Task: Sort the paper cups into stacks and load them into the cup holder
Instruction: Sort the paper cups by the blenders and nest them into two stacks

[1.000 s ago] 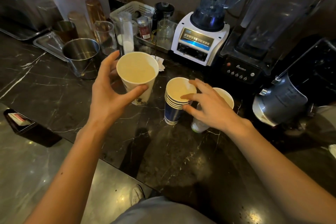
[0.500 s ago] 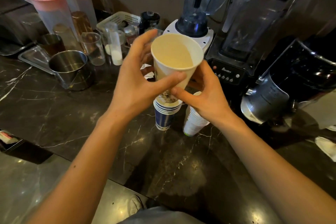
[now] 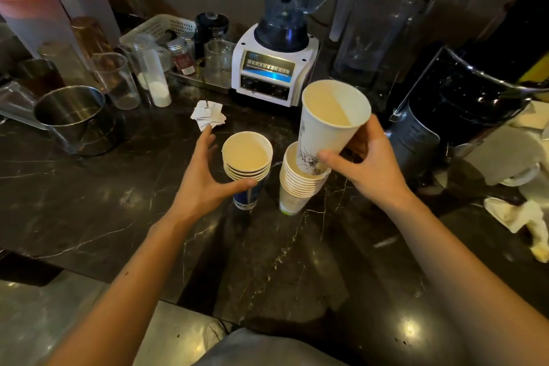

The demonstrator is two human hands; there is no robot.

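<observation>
Paper cup (image 3: 331, 122), white with a dark print low on its wall, is tilted, mouth toward the camera, its base set into the top of the white stack (image 3: 300, 184). Right hand (image 3: 368, 169) pinches the cup near its base: thumb on the near side, fingers behind the wall. White stack stands on the dark marble counter (image 3: 89, 187); many rims show, green band at the bottom.

Blue stack (image 3: 248, 169) stands just left of the white stack, the two close, contact not clear. Several rims show above a blue lower cup. Left hand (image 3: 205, 184) is spread beside the blue stack, thumb tip touching its near side under the rims, fingers open and pointing away; it grips nothing.

Folded paper slips (image 3: 208, 114) lie on the counter just beyond the left fingertips. Farther back: white blender base (image 3: 273, 71) with lit panel, steel pot (image 3: 74, 119) at left, clear glasses, two pink-lidded pitchers (image 3: 44, 0). Crumpled cloth (image 3: 523, 217) lies at right.
</observation>
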